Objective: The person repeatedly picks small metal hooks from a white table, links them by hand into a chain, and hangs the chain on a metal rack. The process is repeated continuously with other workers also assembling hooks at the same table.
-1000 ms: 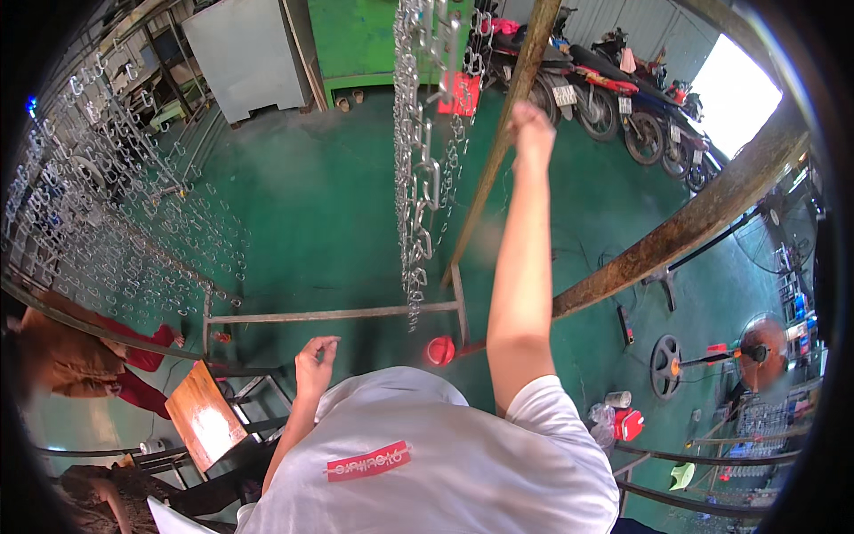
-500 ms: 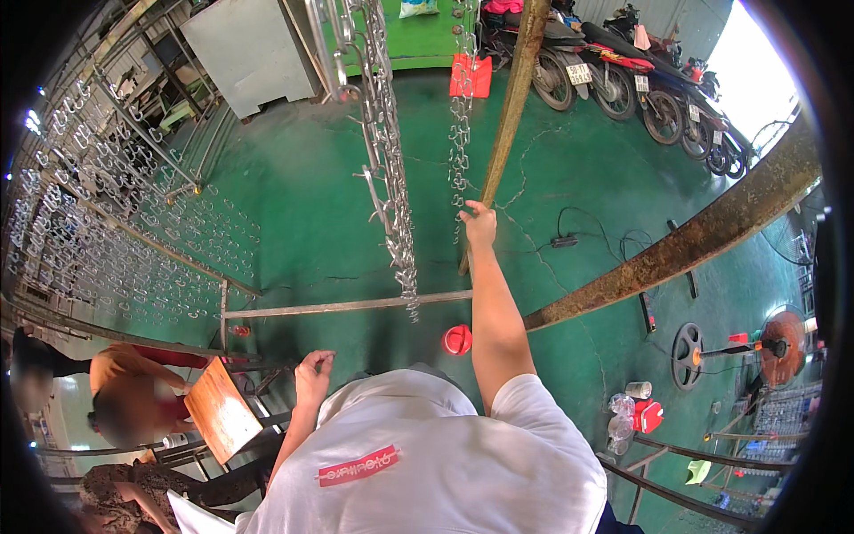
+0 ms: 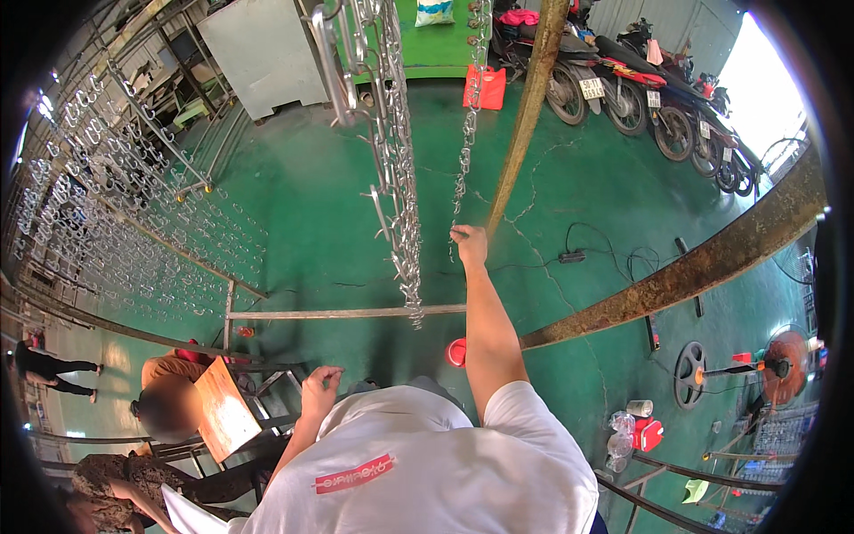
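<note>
My right hand (image 3: 470, 244), at the end of an outstretched arm, pinches the lower part of a thin hanging chain of metal hooks (image 3: 462, 165). A short tail of that chain dangles below my fingers. To its left hangs a thicker bunch of shiny metal hooks (image 3: 406, 222), linked one under another; neither hand touches it. My left hand (image 3: 318, 392) is held in front of my body with its fingers curled and thumb pressed in. Whatever it may hold is too small or hidden to make out.
A rusty upright post (image 3: 527, 116) and a horizontal metal bar (image 3: 347, 313) frame the hanging hooks. A red round container (image 3: 456, 352) is on the floor by my right arm. More hook strands (image 3: 116, 231) hang at left, near people seated by a wooden board (image 3: 224, 411). Motorbikes (image 3: 627, 89) are parked far right.
My right hand has come down and closed on the thin chain, whose lower end now slants slightly left. My left hand stays curled. The whole view has shifted a little.
</note>
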